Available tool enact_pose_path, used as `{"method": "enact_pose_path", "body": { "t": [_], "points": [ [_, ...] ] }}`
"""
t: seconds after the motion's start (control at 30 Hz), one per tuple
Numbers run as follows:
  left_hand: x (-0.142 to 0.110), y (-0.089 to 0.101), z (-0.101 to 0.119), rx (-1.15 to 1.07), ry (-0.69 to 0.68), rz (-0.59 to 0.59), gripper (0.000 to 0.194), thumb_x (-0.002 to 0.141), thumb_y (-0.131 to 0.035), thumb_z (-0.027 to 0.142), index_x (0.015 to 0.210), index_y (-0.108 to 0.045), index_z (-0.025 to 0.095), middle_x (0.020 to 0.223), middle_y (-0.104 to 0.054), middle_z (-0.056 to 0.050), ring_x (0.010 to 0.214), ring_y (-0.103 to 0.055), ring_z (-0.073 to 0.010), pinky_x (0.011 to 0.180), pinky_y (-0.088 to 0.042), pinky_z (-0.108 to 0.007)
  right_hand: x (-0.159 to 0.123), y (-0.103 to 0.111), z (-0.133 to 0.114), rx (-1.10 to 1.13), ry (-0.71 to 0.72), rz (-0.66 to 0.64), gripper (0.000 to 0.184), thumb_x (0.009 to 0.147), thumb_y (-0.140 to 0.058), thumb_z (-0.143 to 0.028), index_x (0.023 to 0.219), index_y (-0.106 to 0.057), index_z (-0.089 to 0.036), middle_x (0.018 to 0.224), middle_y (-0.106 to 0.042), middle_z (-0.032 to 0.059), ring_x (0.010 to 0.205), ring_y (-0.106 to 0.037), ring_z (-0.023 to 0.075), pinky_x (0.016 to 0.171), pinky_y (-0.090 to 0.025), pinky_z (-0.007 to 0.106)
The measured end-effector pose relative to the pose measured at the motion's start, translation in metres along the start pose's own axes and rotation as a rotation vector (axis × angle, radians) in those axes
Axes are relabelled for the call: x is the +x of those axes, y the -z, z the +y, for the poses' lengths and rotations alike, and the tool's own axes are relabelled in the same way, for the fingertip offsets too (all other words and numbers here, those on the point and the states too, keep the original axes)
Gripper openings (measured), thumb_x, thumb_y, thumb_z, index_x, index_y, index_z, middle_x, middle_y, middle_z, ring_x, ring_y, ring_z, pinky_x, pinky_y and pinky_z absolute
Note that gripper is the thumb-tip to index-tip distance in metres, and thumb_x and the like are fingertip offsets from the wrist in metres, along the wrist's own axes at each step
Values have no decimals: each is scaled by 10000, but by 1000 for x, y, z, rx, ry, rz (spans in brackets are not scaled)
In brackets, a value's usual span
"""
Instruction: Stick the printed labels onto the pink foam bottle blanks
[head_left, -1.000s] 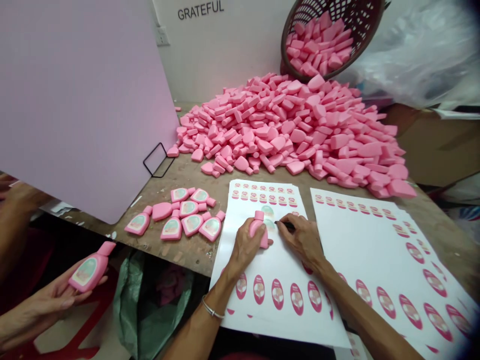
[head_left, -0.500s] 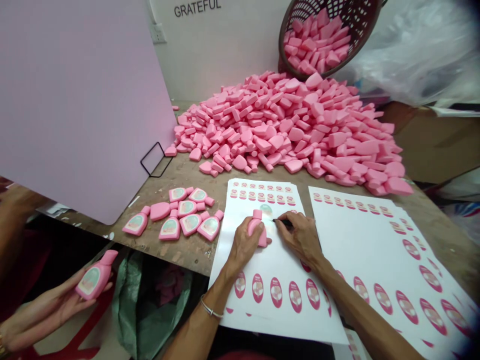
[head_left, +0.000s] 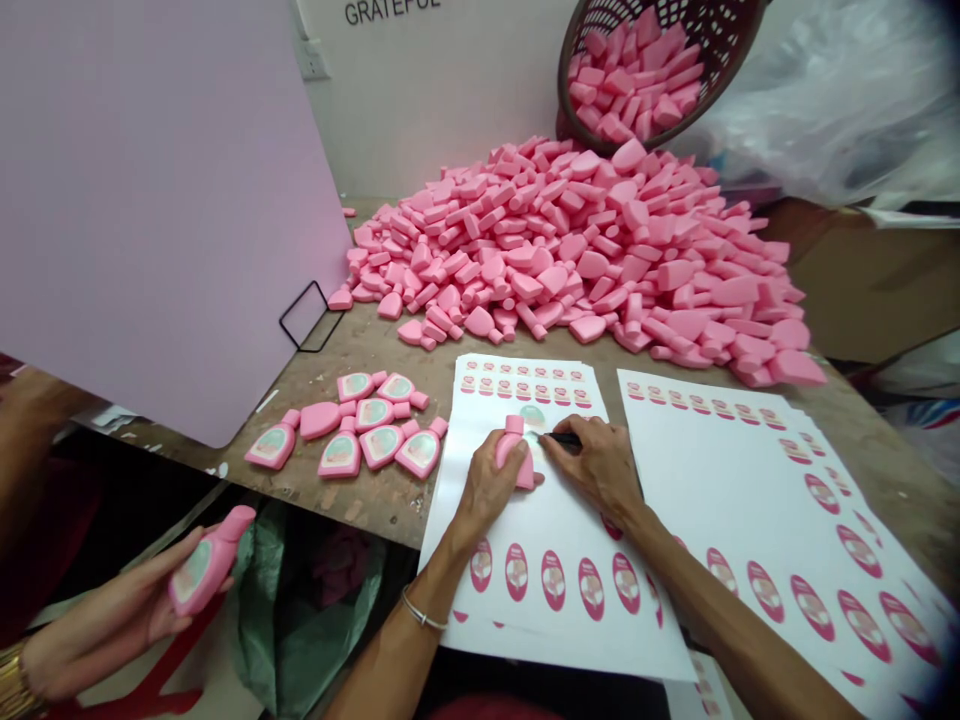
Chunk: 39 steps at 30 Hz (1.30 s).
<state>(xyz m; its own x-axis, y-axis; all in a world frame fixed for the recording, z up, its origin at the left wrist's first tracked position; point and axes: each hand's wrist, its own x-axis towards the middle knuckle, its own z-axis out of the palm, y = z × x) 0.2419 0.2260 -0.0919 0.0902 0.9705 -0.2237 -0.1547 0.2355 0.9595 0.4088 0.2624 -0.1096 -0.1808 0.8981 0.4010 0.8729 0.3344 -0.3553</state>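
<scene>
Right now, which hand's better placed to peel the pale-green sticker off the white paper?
Likely right hand: its slim black tool sits near the sticker; left hand holds a pink bottle.

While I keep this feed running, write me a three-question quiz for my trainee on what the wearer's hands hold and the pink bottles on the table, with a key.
1. Choose one. The wearer's right hand holds: A) a roll of tape; B) a slim black tool; C) a cup.

2. True or false: the wearer's left hand holds a pink bottle with its cap pointing away from the wearer.

3. Count. In the small group of bottles left of the printed sheet, how many show no label?

Key: 1. B. 2. True. 3. One, the plain bottle.
</scene>
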Motion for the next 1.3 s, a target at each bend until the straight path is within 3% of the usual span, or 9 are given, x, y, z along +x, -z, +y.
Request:
{"method": "enact_pose_path", "body": {
  "t": [0.17,0.27,0.4,0.57,0.77,1.3],
  "points": [
    [0,-1,0,-36,-1,23,454,769,-598,532,1018,-549,156,834,-588,-33,544,-653,-145,525,-536,-246,-5,4,-2,101,69,124,218,791,-625,-407,738,-582,-201,719,-654,27,701,-565,185,806,-360,379],
    [-1,-1,0,-122,-4,54,471,770,-601,538,1020,-552,141,775,-590,-30,570,-648,-152,572,-559,-286,-6,15,-2,321,-104,145,258,774,-630,-456,746,-577,-204,714,-632,25,667,-559,173,722,-423,347],
    [-7,-1,6,-419,94,56,536,816,-495,600,1037,-567,118,772,-610,-64,631,-644,-180,595,-577,-359,-2,39,-12,624,-348,18,353,770,-614,-515,921,-655,-199,685,-618,6,573,-533,139,530,-422,277],
    [-20,-6,24,-532,211,28,482,868,-458,530,1010,-615,97,804,-638,-88,646,-642,-190,582,-588,-382,-1,59,-36,760,-317,-134,335,749,-650,-500,914,-732,-221,889,-713,48,817,-638,226,702,-515,340],
    [-29,-8,34,-522,209,-23,489,891,-424,518,1038,-626,97,917,-667,-123,724,-656,-202,627,-595,-372,-6,60,-44,761,-306,-206,317,753,-655,-483,925,-743,-232,940,-724,38,872,-653,252,747,-527,366],
    [-28,-7,36,-551,211,-56,501,906,-378,526,1077,-607,114,845,-676,-102,763,-661,-209,695,-582,-408,-6,58,-51,724,-279,-164,312,755,-655,-473,906,-743,-214,892,-726,48,763,-650,216,632,-509,317]
  ]
}}
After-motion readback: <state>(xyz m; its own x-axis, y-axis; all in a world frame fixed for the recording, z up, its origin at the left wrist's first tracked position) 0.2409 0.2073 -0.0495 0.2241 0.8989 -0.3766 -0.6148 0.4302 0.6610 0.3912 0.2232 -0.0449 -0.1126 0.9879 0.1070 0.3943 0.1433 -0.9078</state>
